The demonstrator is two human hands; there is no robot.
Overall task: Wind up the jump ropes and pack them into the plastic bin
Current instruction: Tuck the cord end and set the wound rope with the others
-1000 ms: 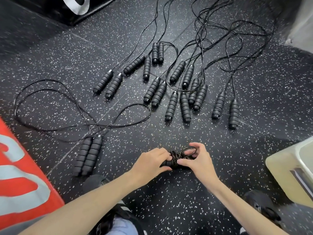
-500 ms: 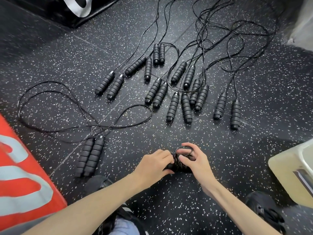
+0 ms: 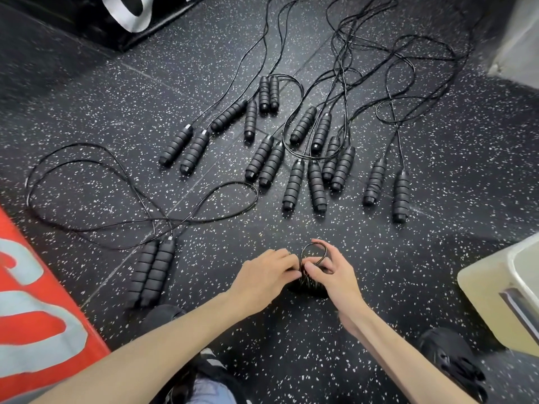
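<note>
Left of the plastic bin (image 3: 478,275), my left hand (image 3: 262,275) clamps the wound jump rope (image 3: 306,282) by its handles while my right hand (image 3: 335,272) pinches the last loop (image 3: 313,249) of thin, springy cord, which I judge light, slick and eager to uncoil.

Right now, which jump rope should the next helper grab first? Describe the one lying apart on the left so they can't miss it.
Start at the red mat along the left edge. Just right of it, two black foam handles lie pressed side by side on the speckled floor. Unlike the tangled ropes farther up, this jump rope's cord spreads in wide loops of its own, clear of the rest.
</note>
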